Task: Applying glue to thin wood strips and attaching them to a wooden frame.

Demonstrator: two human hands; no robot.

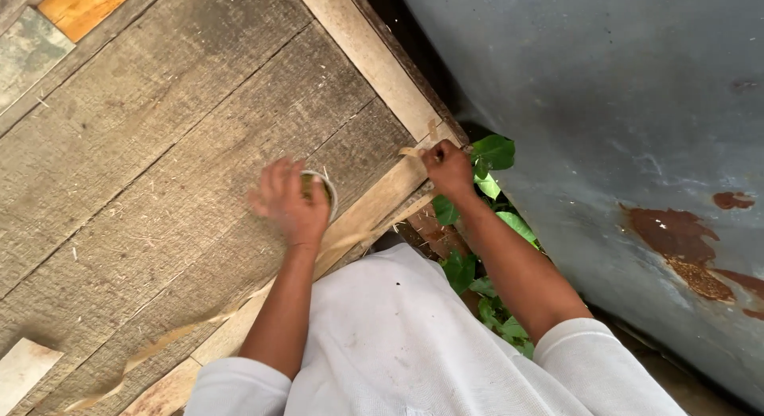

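Hands at work on a weathered plank counter, seen from my head camera.

Nearest to me, the white shirt (398, 344) and both bare forearms fill the lower frame. My left hand (288, 200) is blurred; its fingers (274, 177) are curled over a small round white-rimmed object (321, 187) on the grey planks, though I cannot tell how firmly they clamp it. My right hand (450, 169) is closed, fingers together, pinching the end of a thin pale strip (413, 152) at the counter's edge. A longer pale strip (159, 340) trails across the planks towards the lower left. Green leaves (493, 157) show just beside the right wrist, below the counter (159, 145) edge. Farther right stands a grey metal surface (621, 106) with rust patches (676, 241).
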